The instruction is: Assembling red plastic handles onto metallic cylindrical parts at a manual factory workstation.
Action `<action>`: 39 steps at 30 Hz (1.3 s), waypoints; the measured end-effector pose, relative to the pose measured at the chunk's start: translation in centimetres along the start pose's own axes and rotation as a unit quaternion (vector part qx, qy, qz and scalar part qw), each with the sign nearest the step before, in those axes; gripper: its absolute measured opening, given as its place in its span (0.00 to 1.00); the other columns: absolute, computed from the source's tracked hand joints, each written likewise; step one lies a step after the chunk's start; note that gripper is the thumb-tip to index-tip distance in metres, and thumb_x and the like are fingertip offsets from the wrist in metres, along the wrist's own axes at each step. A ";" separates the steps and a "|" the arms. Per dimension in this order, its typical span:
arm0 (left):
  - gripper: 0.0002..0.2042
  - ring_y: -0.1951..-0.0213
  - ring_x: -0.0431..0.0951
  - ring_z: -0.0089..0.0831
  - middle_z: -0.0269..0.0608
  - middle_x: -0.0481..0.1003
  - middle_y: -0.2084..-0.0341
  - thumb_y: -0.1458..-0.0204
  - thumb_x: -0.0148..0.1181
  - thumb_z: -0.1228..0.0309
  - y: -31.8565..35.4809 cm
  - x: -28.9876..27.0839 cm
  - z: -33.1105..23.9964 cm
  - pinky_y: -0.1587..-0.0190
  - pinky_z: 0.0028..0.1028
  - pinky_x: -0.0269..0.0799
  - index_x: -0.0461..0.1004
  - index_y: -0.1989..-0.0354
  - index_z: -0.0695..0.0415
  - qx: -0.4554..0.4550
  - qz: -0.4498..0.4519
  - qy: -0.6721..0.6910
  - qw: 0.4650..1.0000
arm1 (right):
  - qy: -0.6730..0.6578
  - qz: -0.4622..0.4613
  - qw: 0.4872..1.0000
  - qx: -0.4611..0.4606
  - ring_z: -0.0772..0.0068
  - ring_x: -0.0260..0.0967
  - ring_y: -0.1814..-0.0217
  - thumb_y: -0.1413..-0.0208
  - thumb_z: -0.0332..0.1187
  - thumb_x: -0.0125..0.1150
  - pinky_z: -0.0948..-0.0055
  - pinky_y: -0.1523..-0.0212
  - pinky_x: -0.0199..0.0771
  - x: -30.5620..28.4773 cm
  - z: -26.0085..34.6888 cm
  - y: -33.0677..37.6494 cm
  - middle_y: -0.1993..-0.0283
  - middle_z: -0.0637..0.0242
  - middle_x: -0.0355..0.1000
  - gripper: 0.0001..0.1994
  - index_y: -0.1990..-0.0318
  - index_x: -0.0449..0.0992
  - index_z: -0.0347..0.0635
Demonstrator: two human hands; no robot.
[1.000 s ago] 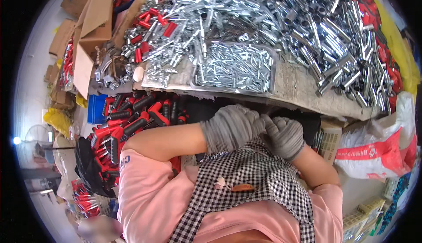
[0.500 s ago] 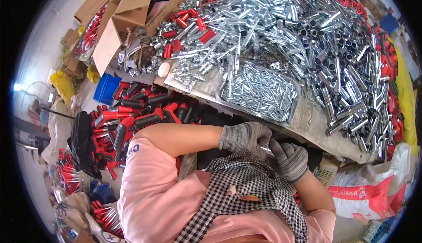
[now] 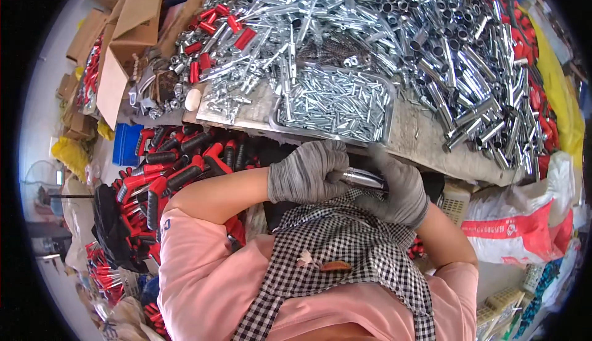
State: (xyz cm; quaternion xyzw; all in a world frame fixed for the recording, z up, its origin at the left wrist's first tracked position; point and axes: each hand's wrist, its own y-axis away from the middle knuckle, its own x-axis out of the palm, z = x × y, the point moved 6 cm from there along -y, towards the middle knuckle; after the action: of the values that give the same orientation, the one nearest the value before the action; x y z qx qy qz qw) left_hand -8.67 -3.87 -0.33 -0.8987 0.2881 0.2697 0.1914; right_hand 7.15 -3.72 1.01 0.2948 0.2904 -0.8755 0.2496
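Note:
My left hand (image 3: pixel 310 171), in a striped grey glove, is closed around a shiny metal tube (image 3: pixel 364 179) in front of my chest. The tube lies nearly level, its far end pointing to the right. My right hand (image 3: pixel 399 192), gloved alike, is at that end with thumb and fingers apart. Its fingertips are blurred, and whether the palm touches the tube is hidden. Just beyond my hands, a metal tray (image 3: pixel 390 116) full of small silvery pins sits at the workbench's near edge (image 3: pixel 431 150).
Behind the tray rises a heap of metal tubes and sockets (image 3: pixel 345 8), with red sleeves (image 3: pixel 245 39) at its left. Red-and-black handles (image 3: pixel 185 162) pile up left of my arm. An open cardboard box (image 3: pixel 139 26) stands far left, a white-and-red sack (image 3: pixel 512 230) right.
The tube now shows plainly between my hands. My right hand has opened from its curled pose and is moving. My hands sit higher in view, while the bench has shifted up and left.

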 end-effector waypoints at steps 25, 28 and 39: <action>0.12 0.68 0.76 0.41 0.46 0.73 0.67 0.58 0.61 0.70 2.6 1.6 -4.7 0.67 0.34 0.74 0.75 0.65 0.61 0.323 -0.016 -0.196 0.926 | 0.161 -0.074 0.972 -0.154 0.66 0.67 0.82 0.68 0.40 0.74 0.71 0.86 0.62 -2.5 4.4 3.7 0.73 0.62 0.70 0.25 0.62 0.74 0.35; 0.06 0.72 0.74 0.43 0.44 0.72 0.74 0.52 0.57 0.70 0.2 1.2 -4.4 0.69 0.36 0.72 0.73 0.70 0.59 0.143 0.080 -0.059 0.985 | 0.155 -0.066 0.979 -0.118 0.65 0.69 0.82 0.69 0.40 0.75 0.71 0.85 0.64 -2.3 3.8 3.8 0.74 0.62 0.71 0.26 0.62 0.74 0.36; 0.08 0.72 0.74 0.40 0.44 0.72 0.71 0.53 0.56 0.68 -0.2 1.8 -3.9 0.74 0.34 0.72 0.72 0.68 0.59 0.240 0.121 -0.131 0.954 | 0.136 -0.047 0.985 -0.092 0.61 0.70 0.78 0.68 0.42 0.75 0.66 0.80 0.68 -1.9 3.8 2.8 0.73 0.62 0.71 0.27 0.60 0.71 0.38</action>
State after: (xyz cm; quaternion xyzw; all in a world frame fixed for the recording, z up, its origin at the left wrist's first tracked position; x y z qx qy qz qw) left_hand -5.84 -6.43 1.62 -0.7414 0.4235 0.3291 0.4033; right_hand 8.74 -7.70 3.77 0.3734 0.4143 -0.8074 0.1925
